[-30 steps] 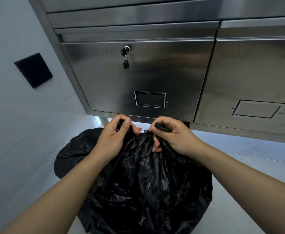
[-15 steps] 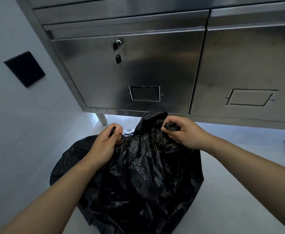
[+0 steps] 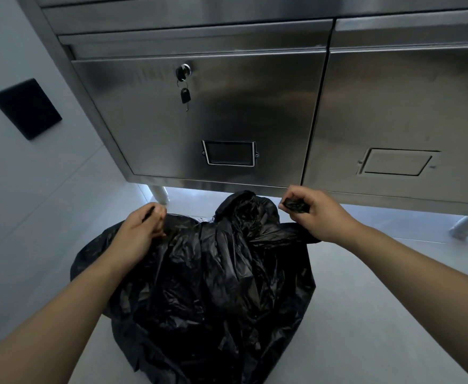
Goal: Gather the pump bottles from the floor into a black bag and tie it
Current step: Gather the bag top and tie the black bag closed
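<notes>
On the floor [image 3: 366,286], before the steel cabinet [image 3: 241,112]: one black bag [image 3: 205,286], gripped at two points

Item: black bag, crumpled and bulging, resting on the pale floor between our forearms. Our left hand [image 3: 141,231] clenches a fold at the bag's top edge, fingers curled round the plastic. Our right hand [image 3: 316,214], set apart to the right, pinches a bunched end drawn taut from the bag's neck. Behind: a key [image 3: 185,95] hanging from the lock of the cabinet's left door; a black plate [image 3: 26,108] on the wall.
</notes>
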`<state>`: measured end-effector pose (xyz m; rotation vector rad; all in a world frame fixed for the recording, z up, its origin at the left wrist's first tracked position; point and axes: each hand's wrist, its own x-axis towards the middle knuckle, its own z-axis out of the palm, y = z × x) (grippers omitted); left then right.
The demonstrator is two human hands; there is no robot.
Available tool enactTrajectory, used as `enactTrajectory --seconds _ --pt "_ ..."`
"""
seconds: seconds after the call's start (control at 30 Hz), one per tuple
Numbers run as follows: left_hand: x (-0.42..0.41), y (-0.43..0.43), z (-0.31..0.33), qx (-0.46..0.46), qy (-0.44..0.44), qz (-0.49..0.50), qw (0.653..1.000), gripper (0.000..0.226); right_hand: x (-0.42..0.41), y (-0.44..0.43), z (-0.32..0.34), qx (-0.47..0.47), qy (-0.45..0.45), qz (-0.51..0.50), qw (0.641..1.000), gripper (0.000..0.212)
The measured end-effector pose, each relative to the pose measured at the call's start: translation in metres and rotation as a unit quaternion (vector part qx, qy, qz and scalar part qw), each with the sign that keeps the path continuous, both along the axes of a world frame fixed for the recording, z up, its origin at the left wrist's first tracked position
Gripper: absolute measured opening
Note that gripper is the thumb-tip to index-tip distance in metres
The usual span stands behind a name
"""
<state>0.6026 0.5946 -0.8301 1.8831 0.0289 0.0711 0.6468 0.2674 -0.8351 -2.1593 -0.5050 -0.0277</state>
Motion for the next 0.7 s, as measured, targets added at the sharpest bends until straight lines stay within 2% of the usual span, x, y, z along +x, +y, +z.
enactTrajectory --seconds 0.07,0.17,0.27,0.33,0.47,0.7 --pt "0.002 -0.007 0.006 0.024 -0.018 -0.024 0.999 0.043 -0.001 0.004 0.009 0.014 -0.022 0.006 1.0 0.021" --pt "0.005 -0.028 0.021 0.027 -0.06 -0.032 0.997 0.044 -0.006 0.026 0.027 0.104 -0.024 0.036 0.994 0.018" --pt "0.007 -0.05 0.03 -0.012 -0.082 -0.027 0.996 0.034 -0.013 0.055 0.039 0.203 0.03 0.088 0.975 0.014" --pt "0.006 -0.061 0.031 -0.01 -0.101 -0.038 0.994 0.029 -0.017 0.066 0.04 0.232 0.082 0.115 0.962 0.013" --pt "0.0 -0.068 0.021 0.006 -0.103 -0.087 0.991 0.023 -0.023 0.071 0.026 0.21 0.111 0.123 0.964 0.015" --pt "-0.004 -0.058 -0.003 0.047 -0.065 -0.106 0.991 0.029 -0.015 0.067 0.01 0.119 0.086 0.107 0.983 0.014"
